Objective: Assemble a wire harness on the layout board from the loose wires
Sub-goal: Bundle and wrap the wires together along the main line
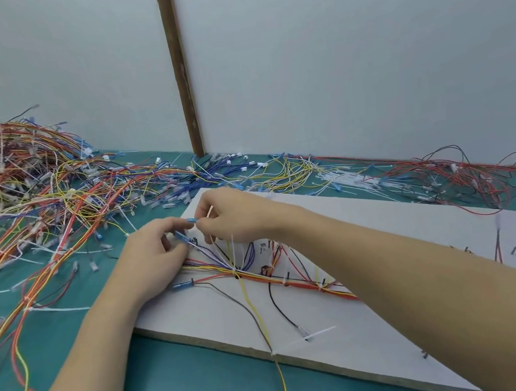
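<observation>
A: Seeing both hands at the far left corner of the layout board [391, 227]. Left hand [153, 253] has fingers curled, pinching a blue terminal [181, 236] on a thin wire.

B: Right hand [229, 215]?

A: We read it as pinching a second blue terminal [191, 220], fingertips nearly touching the left's.

B: Harness?

A: Tied bundle [298, 279] runs along the board, toward the right. Loose wires [26, 186] are heaped far left on the green table [192, 383].
</observation>
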The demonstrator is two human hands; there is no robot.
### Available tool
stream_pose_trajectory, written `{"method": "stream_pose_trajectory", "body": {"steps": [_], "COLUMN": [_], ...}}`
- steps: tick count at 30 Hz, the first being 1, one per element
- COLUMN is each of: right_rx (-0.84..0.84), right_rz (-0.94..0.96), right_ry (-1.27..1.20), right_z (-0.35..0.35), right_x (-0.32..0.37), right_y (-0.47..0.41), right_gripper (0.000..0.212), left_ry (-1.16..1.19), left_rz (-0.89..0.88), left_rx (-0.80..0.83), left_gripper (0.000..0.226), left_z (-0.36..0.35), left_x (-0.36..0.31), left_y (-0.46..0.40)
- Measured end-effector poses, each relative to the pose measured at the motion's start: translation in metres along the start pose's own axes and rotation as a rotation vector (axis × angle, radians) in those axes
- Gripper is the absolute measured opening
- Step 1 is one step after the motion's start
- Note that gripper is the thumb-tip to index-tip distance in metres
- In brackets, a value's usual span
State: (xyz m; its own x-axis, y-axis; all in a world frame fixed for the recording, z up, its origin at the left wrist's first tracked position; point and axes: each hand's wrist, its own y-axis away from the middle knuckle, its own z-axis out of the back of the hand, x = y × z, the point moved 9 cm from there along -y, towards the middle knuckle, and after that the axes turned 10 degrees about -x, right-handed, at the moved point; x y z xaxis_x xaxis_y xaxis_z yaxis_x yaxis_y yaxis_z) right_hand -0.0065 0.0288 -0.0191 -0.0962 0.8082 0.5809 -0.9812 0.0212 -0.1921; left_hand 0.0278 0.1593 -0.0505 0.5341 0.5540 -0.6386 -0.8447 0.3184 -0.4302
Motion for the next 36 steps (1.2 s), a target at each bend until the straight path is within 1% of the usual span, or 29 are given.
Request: {"method": "stream_pose_trajectory", "body": {"steps": [2, 5, 7, 9, 12, 13, 16, 18, 20, 22, 24, 27, 31, 33, 36], "right_rx": [0.010, 0.049, 0.067, 0.066, 0.069, 0.062, 0.001, -0.031, -0.047, -0.041, -0.024, 0.047, 0.181, 0.190, 0.125], "right_rz": [-0.007, -0.022, -0.016, -0.007, 0.016, 0.017, 0.011, 0.000, -0.021, -0.061, -0.074, -0.046, -0.052, -0.035, -0.014], "right_ry": [0.031, 0.126, 0.199, 0.212, 0.157, 0.147, 0.131, 0.097, 0.034, -0.053, -0.074, 0.041, 0.176, 0.297, 0.408], "right_z": [-0.004, -0.017, -0.024, -0.026, -0.024, -0.023, -0.020, -0.019, -0.017, -0.016, -0.015, -0.018, -0.029, -0.034, -0.040], "right_x": [0.000, -0.001, -0.003, -0.003, -0.001, -0.002, -0.002, -0.002, -0.003, -0.006, -0.005, 0.003, 0.011, 0.015, 0.022], "right_y": [-0.001, -0.004, -0.005, -0.006, -0.006, -0.006, -0.007, -0.006, -0.005, -0.002, 0.000, 0.002, 0.005, 0.005, 0.004], "right_gripper": [0.017, 0.026, 0.027, 0.023, 0.012, 0.012, 0.018, 0.018, 0.016, 0.014, 0.016, 0.028, 0.050, 0.051, 0.043], "left_ry": [0.019, 0.059, 0.079, 0.120, 0.178, 0.203, 0.270, 0.236, 0.194, 0.184, 0.192, 0.219, 0.211, 0.222, 0.255], "left_rz": [0.002, 0.005, -0.003, -0.009, -0.007, 0.005, 0.069, 0.131, 0.219, 0.306, 0.339, 0.336, 0.322, 0.338, 0.355], "left_rx": [-0.010, -0.011, -0.018, -0.047, -0.107, -0.115, -0.143, -0.191, -0.218, -0.198, -0.172, -0.153, -0.132, -0.140, -0.169], "left_gripper": [0.040, 0.041, 0.042, 0.042, 0.034, 0.033, 0.032, 0.035, 0.033, 0.033, 0.036, 0.037, 0.034, 0.034, 0.035], "left_z": [0.004, 0.005, 0.005, 0.008, 0.015, 0.016, 0.020, 0.024, 0.026, 0.026, 0.025, 0.024, 0.022, 0.022, 0.023], "left_x": [-0.001, 0.000, -0.001, -0.002, -0.001, 0.000, 0.006, 0.012, 0.020, 0.026, 0.026, 0.023, 0.023, 0.027, 0.030], "left_y": [0.000, 0.000, 0.002, 0.003, 0.002, 0.001, 0.001, 0.003, 0.005, 0.007, 0.008, 0.007, 0.006, 0.006, 0.005]}}
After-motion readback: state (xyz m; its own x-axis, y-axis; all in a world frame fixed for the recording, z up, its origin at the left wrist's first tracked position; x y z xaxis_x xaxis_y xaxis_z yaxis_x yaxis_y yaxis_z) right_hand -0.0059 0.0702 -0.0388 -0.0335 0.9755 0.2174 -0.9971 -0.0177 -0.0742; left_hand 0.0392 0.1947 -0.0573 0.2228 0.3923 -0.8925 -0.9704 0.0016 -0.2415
